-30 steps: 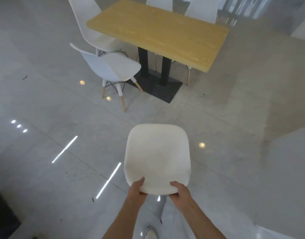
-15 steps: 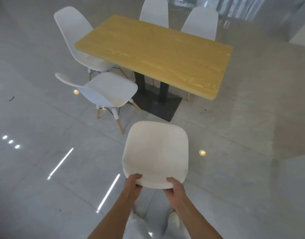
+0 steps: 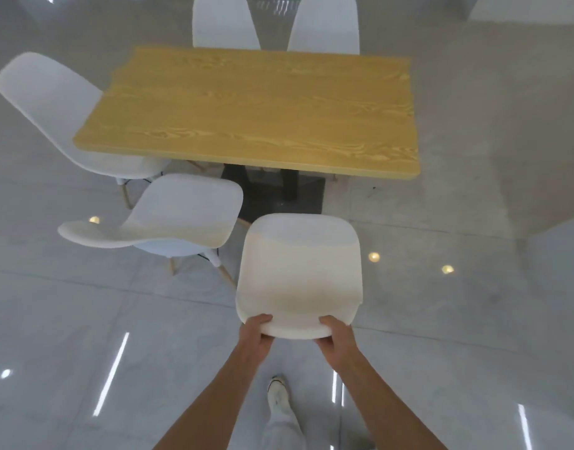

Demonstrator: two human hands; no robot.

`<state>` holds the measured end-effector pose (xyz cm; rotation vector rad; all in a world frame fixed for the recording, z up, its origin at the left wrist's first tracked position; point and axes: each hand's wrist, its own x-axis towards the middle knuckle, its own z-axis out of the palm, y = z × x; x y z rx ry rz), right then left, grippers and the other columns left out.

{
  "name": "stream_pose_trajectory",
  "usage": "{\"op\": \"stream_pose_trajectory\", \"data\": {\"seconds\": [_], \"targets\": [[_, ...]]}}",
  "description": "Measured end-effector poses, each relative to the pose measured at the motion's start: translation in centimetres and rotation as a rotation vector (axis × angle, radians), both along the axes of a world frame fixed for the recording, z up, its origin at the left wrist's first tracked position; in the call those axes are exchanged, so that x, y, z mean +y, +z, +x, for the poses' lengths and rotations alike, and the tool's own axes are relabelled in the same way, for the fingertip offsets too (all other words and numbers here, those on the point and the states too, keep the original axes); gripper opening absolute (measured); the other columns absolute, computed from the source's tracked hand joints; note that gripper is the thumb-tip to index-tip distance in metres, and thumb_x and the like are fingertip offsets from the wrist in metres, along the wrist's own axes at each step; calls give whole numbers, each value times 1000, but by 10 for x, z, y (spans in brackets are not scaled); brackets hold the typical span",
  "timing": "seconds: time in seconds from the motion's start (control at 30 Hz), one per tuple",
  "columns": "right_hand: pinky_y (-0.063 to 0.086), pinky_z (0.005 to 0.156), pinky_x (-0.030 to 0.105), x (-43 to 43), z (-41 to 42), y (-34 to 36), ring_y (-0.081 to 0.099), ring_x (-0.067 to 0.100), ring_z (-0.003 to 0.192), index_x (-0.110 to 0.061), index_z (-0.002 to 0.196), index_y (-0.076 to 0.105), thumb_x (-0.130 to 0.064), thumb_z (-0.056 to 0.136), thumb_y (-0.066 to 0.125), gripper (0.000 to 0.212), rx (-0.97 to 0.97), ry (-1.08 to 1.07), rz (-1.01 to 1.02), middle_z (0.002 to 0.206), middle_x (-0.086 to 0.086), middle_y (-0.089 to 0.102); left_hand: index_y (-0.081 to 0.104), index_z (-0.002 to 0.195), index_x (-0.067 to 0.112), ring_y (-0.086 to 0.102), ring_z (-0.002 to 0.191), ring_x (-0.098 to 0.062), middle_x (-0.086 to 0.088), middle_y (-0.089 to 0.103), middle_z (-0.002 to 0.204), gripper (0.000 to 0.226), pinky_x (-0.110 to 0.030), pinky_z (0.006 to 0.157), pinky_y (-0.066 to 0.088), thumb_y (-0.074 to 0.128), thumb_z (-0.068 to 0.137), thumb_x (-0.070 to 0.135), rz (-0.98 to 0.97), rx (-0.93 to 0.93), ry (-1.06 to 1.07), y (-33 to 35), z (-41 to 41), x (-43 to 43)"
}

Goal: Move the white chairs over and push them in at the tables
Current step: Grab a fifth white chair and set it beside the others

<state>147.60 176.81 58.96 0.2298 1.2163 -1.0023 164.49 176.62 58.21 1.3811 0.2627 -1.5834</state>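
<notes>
White chairs [image 3: 300, 271], yellow wood-grain table [image 3: 246, 112]

Soft, even overhead light fills the scene, and the glossy floor [image 3: 84, 319] throws it back as bright strips and round spots of glare near the bottom and right edges. Shadows are faint, darkest under the worktop [image 3: 246, 108]. The wide-angle lens bends the worktop's edges outward, and its far left corner and the frame's margins look smeared and slightly blurred.
</notes>
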Motion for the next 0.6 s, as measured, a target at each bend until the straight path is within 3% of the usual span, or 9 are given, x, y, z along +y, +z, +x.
{"op": "stream_pose_trajectory", "data": {"seconds": [0.13, 0.27, 0.4, 0.47, 0.53, 0.6], "targets": [[49, 91, 49, -20, 24, -2, 53, 39, 114, -5, 126, 53, 16, 79, 51, 51, 9, -27, -7, 125, 20, 57, 47, 135, 1, 57, 108, -35, -19, 57, 131, 61, -40, 73, 57, 49, 78, -19, -14, 31, -19, -8, 24, -25], [53, 87, 51, -50, 37, -4, 55, 40, 112, -5, 129, 52, 17, 75, 52, 58, 30, -71, -40, 127, 22, 58, 47, 133, 2, 55, 113, -37, -19, 57, 128, 58, -42, 78, 58, 48, 80, -19, -68, 43, -44, -21, 36, -58], [52, 88, 49, -86, 45, -4, 56, 37, 111, -6, 129, 52, 16, 78, 50, 56, 41, -70, -67, 128, 19, 58, 56, 110, 3, 56, 107, -35, -17, 59, 113, 37, -44, 89, 50, 45, 83, -19, -65, 49, -76, -12, 38, -97], [54, 83, 44, -101, 47, -9, 58, 34, 107, -7, 128, 53, 16, 78, 50, 54, 39, -103, -62, 124, 17, 59, 57, 94, 2, 58, 93, -31, -15, 59, 100, 25, -39, 77, 56, 47, 83, -18, -43, 55, -90, -17, 44, -119], [53, 85, 44, -116, 42, -11, 58, 33, 103, -8, 124, 53, 15, 79, 50, 51, 60, -102, -55, 116, 15, 61, 55, 101, 1, 59, 91, -29, -16, 59, 102, 27, -34, 63, 60, 50, 81, -17, -27, 69, -98, -20, 41, -132], [53, 81, 44, -120, 35, -8, 59, 32, 98, -8, 118, 54, 14, 80, 51, 44, 95, -94, -14, 107, 14, 62, 52, 112, 3, 60, 93, -29, -15, 59, 102, 39, -32, 60, 59, 53, 78, -17, -6, 82, -87, -29, 32, -131]]}}
